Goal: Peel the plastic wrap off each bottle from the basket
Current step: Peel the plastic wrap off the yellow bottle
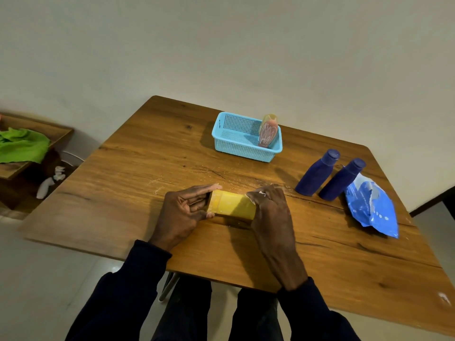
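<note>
Left hand [182, 210] and right hand [268, 208] tight around yellow, seemingly wrapped bottle [231, 205] flat on table [123, 188]

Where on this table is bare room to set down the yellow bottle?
Bare wood runs left of the blue basket and left hand to the table edge, and near-right of the right hand. Crowded at right: two blue bottles, torn blue wrap.

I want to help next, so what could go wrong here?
If the right hand slips off the yellow bottle, it might knock over the blue bottles standing close by. The pink bottle leans on the basket wall; a bump could tip it. The blue wrap lies near the table edge and may slide off.
</note>
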